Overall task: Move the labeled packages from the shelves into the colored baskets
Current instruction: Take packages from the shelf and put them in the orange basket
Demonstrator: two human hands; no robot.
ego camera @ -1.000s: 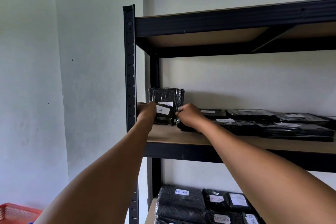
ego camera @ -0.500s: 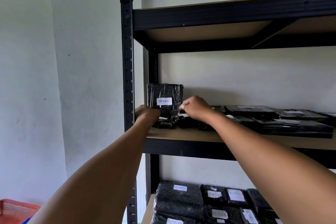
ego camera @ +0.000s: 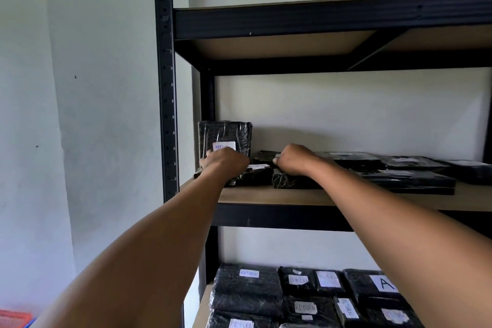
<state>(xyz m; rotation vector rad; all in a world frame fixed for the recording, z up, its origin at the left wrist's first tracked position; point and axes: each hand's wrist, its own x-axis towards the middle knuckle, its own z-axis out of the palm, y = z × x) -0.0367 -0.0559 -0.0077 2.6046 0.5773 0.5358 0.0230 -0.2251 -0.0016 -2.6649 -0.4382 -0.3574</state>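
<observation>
On the middle shelf (ego camera: pixel 279 196) my left hand (ego camera: pixel 226 164) grips a flat black package (ego camera: pixel 253 176) lying at the shelf's left end. Behind it an upright black package (ego camera: pixel 226 136) with a white RETURN label leans against the back. My right hand (ego camera: pixel 295 160) is curled on the near end of another flat black package (ego camera: pixel 292 182) beside it. More flat black labeled packages (ego camera: pixel 404 176) lie in a row to the right. A corner of the red basket (ego camera: pixel 13 318) shows at the bottom left.
The black metal shelf post (ego camera: pixel 165 93) stands just left of my left hand. The upper shelf board (ego camera: pixel 319 18) hangs above. The lower shelf holds several black packages (ego camera: pixel 306 295) labeled RETURN and A. A white wall lies to the left.
The small package labeled A that both hands held upright has gone down flat. My left hand moved onto the flat package, and my right hand shifted right onto its neighbour.
</observation>
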